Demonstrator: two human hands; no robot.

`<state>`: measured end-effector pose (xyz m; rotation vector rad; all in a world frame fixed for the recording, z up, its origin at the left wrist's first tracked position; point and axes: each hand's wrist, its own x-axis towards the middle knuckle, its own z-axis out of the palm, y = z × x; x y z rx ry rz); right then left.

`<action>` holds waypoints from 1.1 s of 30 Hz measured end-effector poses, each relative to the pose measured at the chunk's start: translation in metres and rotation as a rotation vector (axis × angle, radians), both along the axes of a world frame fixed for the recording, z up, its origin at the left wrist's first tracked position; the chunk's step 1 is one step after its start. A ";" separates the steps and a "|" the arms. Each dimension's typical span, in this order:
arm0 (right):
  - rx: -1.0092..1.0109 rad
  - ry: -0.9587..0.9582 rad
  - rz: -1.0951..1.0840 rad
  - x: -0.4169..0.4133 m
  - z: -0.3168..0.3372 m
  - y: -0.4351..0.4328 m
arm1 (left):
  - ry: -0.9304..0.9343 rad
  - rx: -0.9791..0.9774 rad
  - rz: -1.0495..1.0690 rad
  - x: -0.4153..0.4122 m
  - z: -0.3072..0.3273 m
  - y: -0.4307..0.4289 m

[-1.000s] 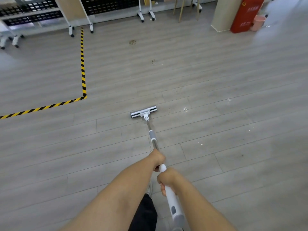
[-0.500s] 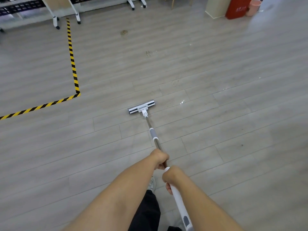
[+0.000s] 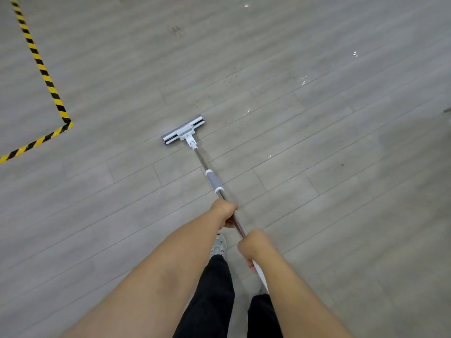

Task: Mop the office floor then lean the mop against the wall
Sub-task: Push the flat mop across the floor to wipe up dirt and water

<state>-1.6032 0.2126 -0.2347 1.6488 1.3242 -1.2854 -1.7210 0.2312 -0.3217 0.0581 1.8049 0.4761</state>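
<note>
Surface: floor (image 3: 341, 191) of grey wood-look planks, long boards laid on a diagonal across the view, matt finish. No wall or furniture in view.

Markings: yellow-and-black hazard tape (image 3: 46, 76) stuck flat on the boards at far left, running down from the top edge, turning a corner and leaving at the left edge.

Blemishes: dark scuff marks (image 3: 176, 30) near the top centre; small shiny wet spots (image 3: 305, 81) scattered at upper right, well apart from the mop.

Item: mop (image 3: 213, 180), flat type. White mop head (image 3: 183, 130) with black strips lies on the boards near the centre, set crosswise, to the right of the tape corner. Metal shaft (image 3: 200, 160) slopes back towards the person, with a grey collar along its length.

Hands: left hand (image 3: 225, 212) wraps its fingers round the bare metal just behind the collar. Right hand (image 3: 253, 246) grips the shaft higher up, close behind the left, where the white upper section begins. Both bare forearms reach in from the bottom edge.

Also present: one light shoe (image 3: 218, 246) and black trousers (image 3: 212, 289), below and between the arms.
</note>
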 end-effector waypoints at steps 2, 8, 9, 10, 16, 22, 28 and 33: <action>-0.042 0.017 -0.029 0.003 -0.002 0.004 | 0.028 -0.003 -0.011 0.000 -0.003 0.005; -0.020 0.119 -0.214 0.009 0.010 0.014 | 0.053 0.003 -0.082 -0.001 0.009 0.018; -0.007 0.131 -0.210 0.008 0.014 0.016 | 0.060 0.003 -0.095 -0.002 0.012 0.020; 0.006 0.136 -0.197 0.006 0.016 0.018 | 0.068 0.006 -0.104 -0.003 0.015 0.021; -0.030 0.091 -0.073 -0.005 0.040 0.029 | 0.071 0.010 -0.137 -0.011 0.033 0.032; -0.031 0.048 -0.046 -0.013 0.050 0.050 | 0.037 0.015 -0.146 -0.019 0.047 0.055; -0.035 0.031 -0.020 -0.007 0.071 0.082 | 0.016 0.057 -0.159 -0.011 0.065 0.088; 0.097 0.080 -0.133 0.015 0.059 0.117 | 0.008 0.088 -0.135 0.008 0.065 0.127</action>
